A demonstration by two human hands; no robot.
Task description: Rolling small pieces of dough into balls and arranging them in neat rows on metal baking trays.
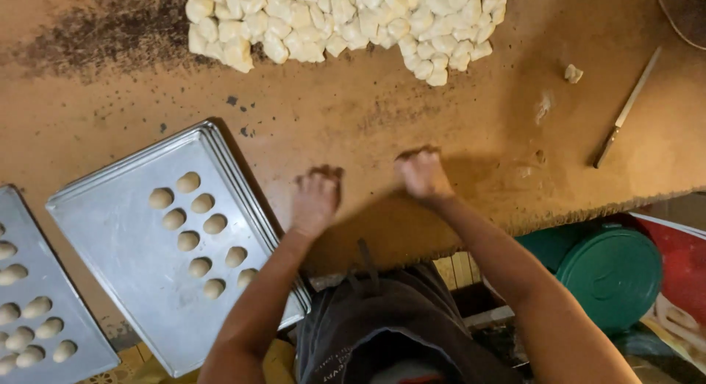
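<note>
My left hand [315,201] and my right hand [422,173] press palm-down on the brown wooden table [412,119], side by side and a little blurred. Whatever lies under each palm is hidden. A heap of cut pale dough pieces [346,20] lies at the far edge of the table, well beyond both hands. To the left of my left hand a metal baking tray [118,237] holds several small rounded dough balls [193,233] in two rows.
A second tray [44,296] with more dough balls sits at the far left. A knife [625,112] and a dough scrap [573,73] lie at the right. A green lidded bucket [610,274] stands below the table's front edge.
</note>
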